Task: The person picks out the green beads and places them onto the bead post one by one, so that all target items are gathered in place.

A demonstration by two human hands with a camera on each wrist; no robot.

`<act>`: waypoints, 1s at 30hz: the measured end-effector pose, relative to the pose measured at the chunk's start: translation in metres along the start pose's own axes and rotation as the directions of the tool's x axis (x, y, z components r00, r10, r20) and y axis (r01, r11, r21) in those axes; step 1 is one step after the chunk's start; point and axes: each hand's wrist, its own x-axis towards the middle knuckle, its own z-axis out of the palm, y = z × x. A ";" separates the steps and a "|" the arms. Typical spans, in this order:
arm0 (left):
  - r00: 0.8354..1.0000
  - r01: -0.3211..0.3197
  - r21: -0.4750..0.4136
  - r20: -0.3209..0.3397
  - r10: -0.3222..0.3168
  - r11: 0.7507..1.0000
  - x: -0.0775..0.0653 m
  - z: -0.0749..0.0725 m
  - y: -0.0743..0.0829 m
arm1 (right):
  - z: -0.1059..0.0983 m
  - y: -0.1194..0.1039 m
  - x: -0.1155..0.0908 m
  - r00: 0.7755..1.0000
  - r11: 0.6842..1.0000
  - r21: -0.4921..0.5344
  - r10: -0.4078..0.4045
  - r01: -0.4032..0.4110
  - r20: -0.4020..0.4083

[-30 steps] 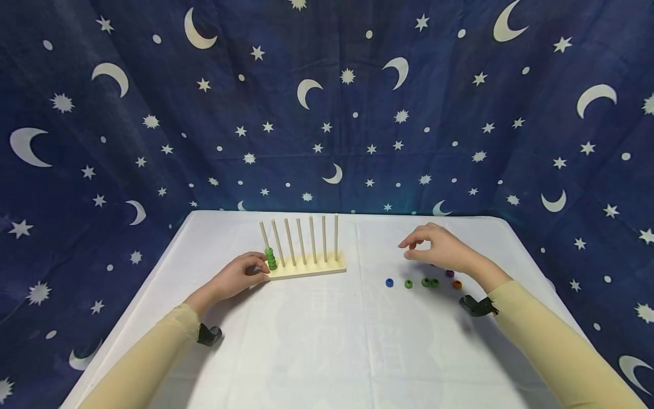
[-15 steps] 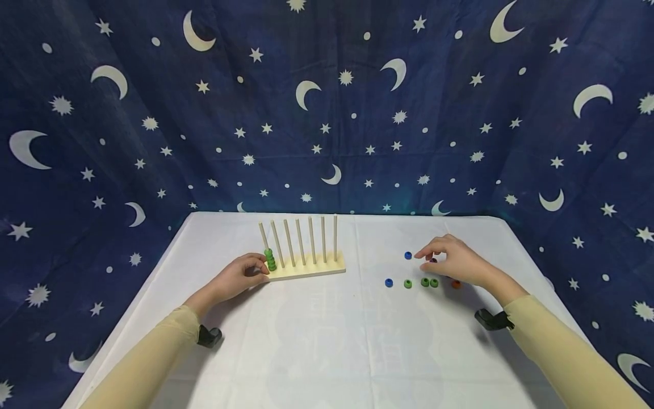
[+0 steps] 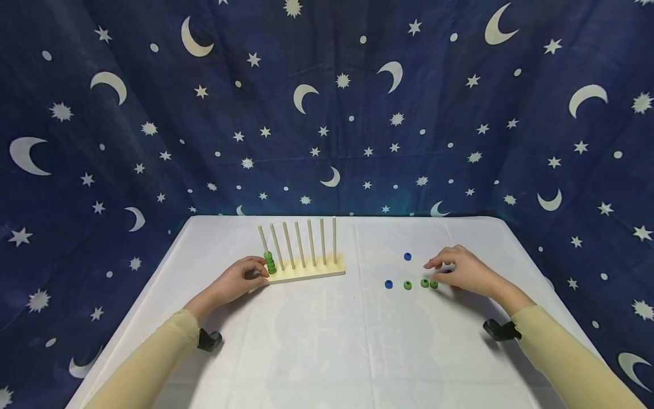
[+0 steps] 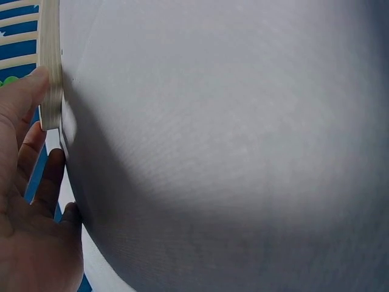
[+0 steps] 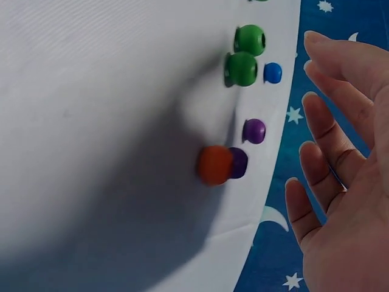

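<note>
My left hand (image 3: 240,277) holds the left end of a wooden peg rack (image 3: 311,271), thumb on its front edge in the left wrist view. Several green beads (image 3: 269,262) are stacked on its leftmost peg; the other pegs are bare. My right hand (image 3: 464,272) hovers above the loose beads with fingers slightly bent and nothing between them. In the right wrist view, an orange bead (image 5: 215,165) overlaps a purple bead (image 5: 239,163), and a second purple bead (image 5: 254,131) lies close by. Two green beads (image 5: 242,69) sit side by side.
On the white tablecloth (image 3: 327,341), one blue bead (image 3: 407,257) lies farther back. Another blue bead (image 3: 389,284) and a single green bead (image 3: 407,285) lie left of the green pair. A dark blue curtain (image 3: 276,182) with moons and stars hangs behind the table.
My right hand has moved right and nearer to me, uncovering the farther blue bead and covering the purple and orange ones in the head view. My left hand stays at the rack.
</note>
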 end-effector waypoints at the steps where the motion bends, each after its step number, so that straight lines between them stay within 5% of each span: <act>1: 1.000 0.000 -0.004 0.000 0.000 1.000 0.000 0.000 -0.001 | 0.001 0.001 -0.001 1.000 1.000 -0.001 -0.002 0.002 -0.001; 30: 1.000 -0.013 -0.011 -0.010 0.013 1.000 -0.001 0.001 -0.002 | 0.018 0.032 -0.014 0.997 0.999 -0.042 0.013 -0.016 -0.070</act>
